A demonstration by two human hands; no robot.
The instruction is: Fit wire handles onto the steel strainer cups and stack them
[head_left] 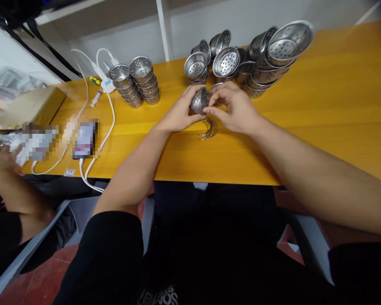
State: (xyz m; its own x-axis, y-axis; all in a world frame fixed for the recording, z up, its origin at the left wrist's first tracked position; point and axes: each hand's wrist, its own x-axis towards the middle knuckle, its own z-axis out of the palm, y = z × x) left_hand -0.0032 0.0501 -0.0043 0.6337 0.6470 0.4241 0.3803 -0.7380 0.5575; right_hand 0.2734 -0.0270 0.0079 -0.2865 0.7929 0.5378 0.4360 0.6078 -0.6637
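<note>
A small perforated metal cup (199, 101) lies tilted in my left hand (181, 109), whose fingers and thumb wrap round its sides. At the cup's right-hand rim is my right hand (231, 105), thumb and fingertips pinched together. Something thin may be between those fingertips, but it is too small to make out. Just below the cup, several curved thin metal wires (209, 129) lie in a loose bunch on the orange-yellow table (190, 163).
Behind my hands stand more perforated cups (226, 63), with tall stacks (266, 72) to the right and two neat stacks (141, 80) to the left. A phone (85, 140), white cables (113, 120), a syringe (97, 97) and a cardboard box (31, 108) are further left. Another person's hand (1, 159) is at far left.
</note>
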